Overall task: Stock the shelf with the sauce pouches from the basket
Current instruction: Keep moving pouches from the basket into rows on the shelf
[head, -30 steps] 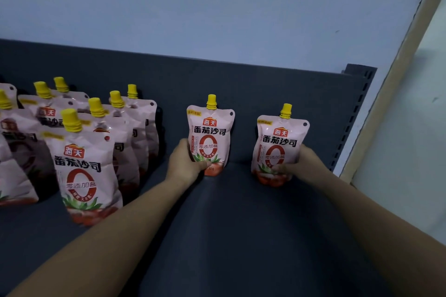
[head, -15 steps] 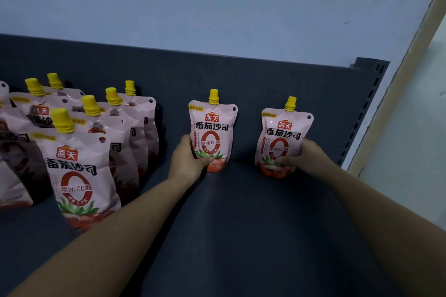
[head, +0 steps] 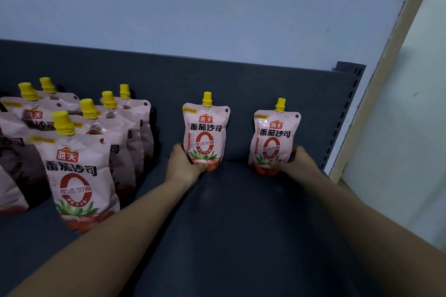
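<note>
Two pink sauce pouches with yellow caps stand upright at the back of the dark grey shelf [head: 241,212]. My left hand [head: 183,166] grips the base of the left pouch [head: 205,132]. My right hand [head: 295,163] grips the base of the right pouch [head: 275,137]. Both pouches touch or nearly touch the shelf's back panel [head: 169,75]. Several more identical pouches [head: 77,171] stand in rows at the left. The basket is out of view.
The shelf's slotted right upright [head: 347,108] stands just right of my right hand. Behind it are a blue wall [head: 217,7] and a pale door frame [head: 391,67]. Bare shelf surface lies between and in front of the two held pouches.
Both pouches have gone slightly farther back against the rear panel and stand straighter. My hands stay closed on their bases; the camera has shifted a little.
</note>
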Motion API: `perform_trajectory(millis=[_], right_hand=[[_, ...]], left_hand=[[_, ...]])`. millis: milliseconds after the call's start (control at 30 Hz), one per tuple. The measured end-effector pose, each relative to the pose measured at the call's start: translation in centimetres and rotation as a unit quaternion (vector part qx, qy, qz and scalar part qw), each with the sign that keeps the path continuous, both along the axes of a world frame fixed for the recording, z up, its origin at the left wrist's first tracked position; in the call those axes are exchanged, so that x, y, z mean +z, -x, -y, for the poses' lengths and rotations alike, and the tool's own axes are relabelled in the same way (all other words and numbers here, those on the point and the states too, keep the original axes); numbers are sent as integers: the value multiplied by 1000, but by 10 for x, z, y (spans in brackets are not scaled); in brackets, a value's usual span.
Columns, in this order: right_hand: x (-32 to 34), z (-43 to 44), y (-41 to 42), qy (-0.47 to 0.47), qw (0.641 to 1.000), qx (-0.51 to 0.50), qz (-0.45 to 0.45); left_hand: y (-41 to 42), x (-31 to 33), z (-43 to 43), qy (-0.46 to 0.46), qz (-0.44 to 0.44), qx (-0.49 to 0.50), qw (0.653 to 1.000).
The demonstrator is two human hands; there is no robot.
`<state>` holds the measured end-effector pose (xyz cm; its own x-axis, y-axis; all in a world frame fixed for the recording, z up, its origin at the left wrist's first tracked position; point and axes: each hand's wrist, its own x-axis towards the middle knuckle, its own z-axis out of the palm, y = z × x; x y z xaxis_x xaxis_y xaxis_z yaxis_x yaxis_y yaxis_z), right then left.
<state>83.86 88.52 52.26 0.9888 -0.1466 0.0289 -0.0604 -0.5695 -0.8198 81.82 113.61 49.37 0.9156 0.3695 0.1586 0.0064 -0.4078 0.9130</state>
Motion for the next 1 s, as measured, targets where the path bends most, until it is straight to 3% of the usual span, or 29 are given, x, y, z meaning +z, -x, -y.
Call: perform_trajectory(millis=[167,367,467,567,733,1000], right_hand=[[3,-6,17,-16,998,-33,-41],[-1,-20,36,-3,998,-63,-22],[-4,-33,42,7,999,-33,-9],[1,-52,55,103,994,40,1],[15,-76,74,328,926,180,46],[26,-86,118,386,858,319,117]], left_hand=[[6,1,0,-19,-23,4,1000],[26,6,-6,-60,-56,-16,997],[38,10,-13,-90,-67,-41,993],[53,15,-21,-163,-72,-90,980],[90,17,-33,-291,-91,-146,941],[169,42,-32,-431,-110,-95,891]])
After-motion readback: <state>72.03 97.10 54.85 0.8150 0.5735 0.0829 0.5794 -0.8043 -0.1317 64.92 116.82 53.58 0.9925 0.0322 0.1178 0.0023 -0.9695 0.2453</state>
